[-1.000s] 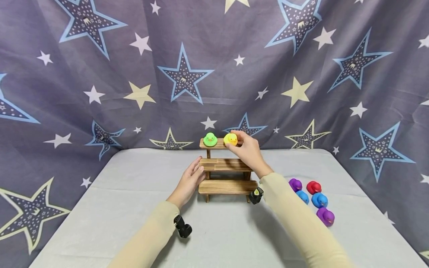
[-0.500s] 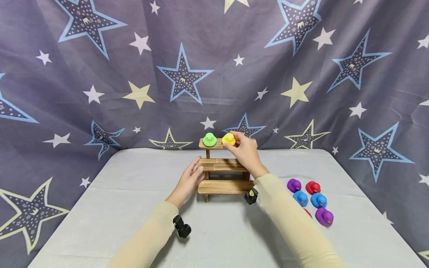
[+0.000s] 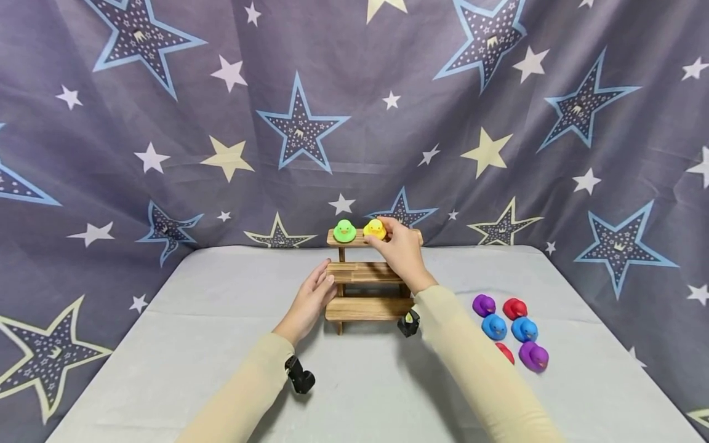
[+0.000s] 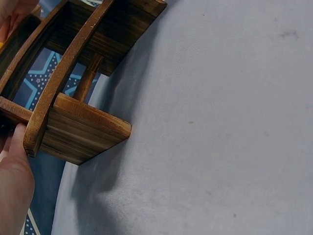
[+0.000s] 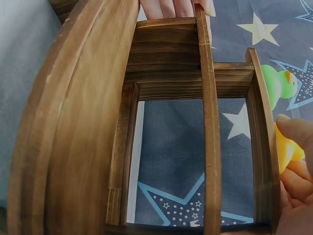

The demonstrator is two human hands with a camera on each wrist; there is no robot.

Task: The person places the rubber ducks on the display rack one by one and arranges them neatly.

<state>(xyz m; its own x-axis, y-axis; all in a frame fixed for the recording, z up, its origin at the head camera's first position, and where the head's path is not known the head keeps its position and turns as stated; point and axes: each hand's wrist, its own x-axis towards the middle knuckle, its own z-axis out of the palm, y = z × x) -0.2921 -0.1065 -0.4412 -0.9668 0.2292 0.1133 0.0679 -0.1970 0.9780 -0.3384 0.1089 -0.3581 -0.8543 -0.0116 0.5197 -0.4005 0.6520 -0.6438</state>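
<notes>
A three-tier wooden display stand [image 3: 360, 309] stands on the cloth-covered table. On its top tier sits a green rubber duck [image 3: 344, 232]. Just right of that, my right hand [image 3: 406, 252] pinches a yellow rubber duck [image 3: 374, 229] between thumb and fingers, right at the top tier. The right wrist view shows the yellow duck [image 5: 287, 151] beside the top tier's board, near the green duck [image 5: 276, 85]. My left hand [image 3: 308, 303] holds the left end of the middle tier, thumb in front; its fingers are partly hidden behind the wood in the left wrist view.
To the right of the stand lies a group of rubber ducks: purple [image 3: 484, 305], red [image 3: 515, 308], blue [image 3: 494, 327], and others. My right sleeve [image 3: 471, 357] partly covers one red duck [image 3: 504, 352]. A star-patterned curtain [image 3: 299, 197] hangs behind the table.
The yellow duck has shifted slightly left along the top tier toward the green duck, with my right hand. My right forearm moved left, uncovering more ducks. My left hand stays on the stand.
</notes>
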